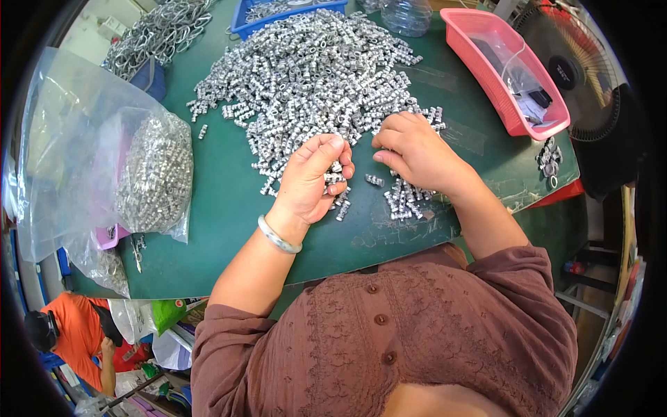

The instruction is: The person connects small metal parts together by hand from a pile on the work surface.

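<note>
Picking, probably: left hand (310, 179) curled round metal pieces (334, 178), right hand (421, 154) loosely curled, hold unclear, at 4 o'clock of pile (313, 76); next pick needs pinching.

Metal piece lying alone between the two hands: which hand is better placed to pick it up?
Probably the right hand: it is closer to the metal piece, while the left hand has similar pieces in its grip. Whether the right is empty is unclear.
</note>
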`<control>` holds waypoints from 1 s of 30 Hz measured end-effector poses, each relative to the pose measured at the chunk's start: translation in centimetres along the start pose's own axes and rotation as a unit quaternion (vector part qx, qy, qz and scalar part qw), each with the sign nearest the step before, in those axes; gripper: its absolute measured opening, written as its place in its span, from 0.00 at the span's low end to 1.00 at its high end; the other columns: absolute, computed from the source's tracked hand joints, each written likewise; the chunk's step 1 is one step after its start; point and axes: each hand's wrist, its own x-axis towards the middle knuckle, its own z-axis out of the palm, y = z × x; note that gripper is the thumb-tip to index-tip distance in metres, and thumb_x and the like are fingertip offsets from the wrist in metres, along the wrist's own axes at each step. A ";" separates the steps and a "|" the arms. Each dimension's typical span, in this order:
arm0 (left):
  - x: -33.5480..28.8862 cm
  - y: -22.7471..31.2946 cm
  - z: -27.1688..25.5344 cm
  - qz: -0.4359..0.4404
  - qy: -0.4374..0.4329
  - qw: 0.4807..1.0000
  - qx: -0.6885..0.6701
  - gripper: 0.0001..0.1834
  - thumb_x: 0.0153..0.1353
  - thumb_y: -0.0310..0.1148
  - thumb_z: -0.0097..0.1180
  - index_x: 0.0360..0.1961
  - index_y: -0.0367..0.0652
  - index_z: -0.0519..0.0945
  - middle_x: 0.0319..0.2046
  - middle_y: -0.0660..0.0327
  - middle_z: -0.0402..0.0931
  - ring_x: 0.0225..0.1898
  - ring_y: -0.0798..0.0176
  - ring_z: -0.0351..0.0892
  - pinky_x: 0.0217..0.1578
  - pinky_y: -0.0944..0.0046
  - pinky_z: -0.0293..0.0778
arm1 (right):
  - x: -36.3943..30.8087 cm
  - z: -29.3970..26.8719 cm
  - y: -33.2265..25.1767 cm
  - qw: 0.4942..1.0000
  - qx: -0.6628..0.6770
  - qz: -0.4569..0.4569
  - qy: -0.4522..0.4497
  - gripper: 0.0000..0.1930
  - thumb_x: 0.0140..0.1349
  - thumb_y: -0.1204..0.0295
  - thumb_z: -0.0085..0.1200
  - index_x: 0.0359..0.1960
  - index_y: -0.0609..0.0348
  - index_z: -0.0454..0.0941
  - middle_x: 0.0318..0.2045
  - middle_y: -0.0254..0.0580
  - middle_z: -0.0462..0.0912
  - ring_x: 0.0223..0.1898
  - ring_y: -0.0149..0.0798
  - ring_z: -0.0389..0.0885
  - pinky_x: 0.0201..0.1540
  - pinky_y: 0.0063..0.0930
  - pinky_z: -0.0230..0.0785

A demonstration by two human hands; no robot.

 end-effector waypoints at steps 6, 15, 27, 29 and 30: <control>0.2 0.4 0.4 0.013 0.018 0.999 0.044 0.05 0.58 0.31 0.47 0.30 0.42 0.70 0.24 0.63 0.67 0.23 0.70 0.66 0.13 0.80 0.57 | 0.3 -0.6 0.1 1.000 0.022 -0.018 -0.010 0.06 0.46 0.69 0.55 0.25 0.56 0.74 0.27 0.36 0.70 0.36 0.41 0.68 0.40 0.32 0.56; 0.2 0.4 0.7 0.016 0.040 0.997 0.067 0.07 0.57 0.30 0.48 0.36 0.40 0.70 0.23 0.64 0.67 0.22 0.71 0.66 0.12 0.81 0.55 | -0.1 -0.2 -0.2 0.996 0.014 -0.067 -0.052 0.06 0.45 0.69 0.55 0.22 0.57 0.74 0.25 0.37 0.70 0.34 0.40 0.68 0.38 0.34 0.57; -0.2 -0.2 0.9 -0.002 0.016 0.991 0.134 0.06 0.57 0.34 0.50 0.32 0.45 0.71 0.22 0.65 0.68 0.21 0.72 0.67 0.13 0.80 0.55 | 0.5 -0.2 -1.4 0.971 0.207 -0.012 0.118 0.10 0.44 0.78 0.58 0.28 0.61 0.70 0.23 0.40 0.73 0.27 0.38 0.73 0.29 0.28 0.64; -0.2 -0.3 0.9 -0.003 0.028 0.992 0.120 0.06 0.58 0.34 0.49 0.32 0.45 0.71 0.22 0.65 0.68 0.22 0.72 0.67 0.13 0.80 0.55 | 0.5 0.0 -1.8 0.969 0.214 -0.014 0.125 0.10 0.44 0.77 0.58 0.28 0.60 0.70 0.23 0.39 0.73 0.27 0.39 0.73 0.29 0.28 0.64; -0.1 -0.3 0.9 -0.003 0.038 0.994 0.107 0.05 0.58 0.34 0.49 0.32 0.45 0.71 0.22 0.66 0.68 0.22 0.72 0.67 0.14 0.80 0.56 | 0.5 0.0 -2.0 0.967 0.219 -0.015 0.132 0.10 0.43 0.77 0.58 0.28 0.60 0.70 0.24 0.39 0.73 0.27 0.39 0.73 0.28 0.28 0.64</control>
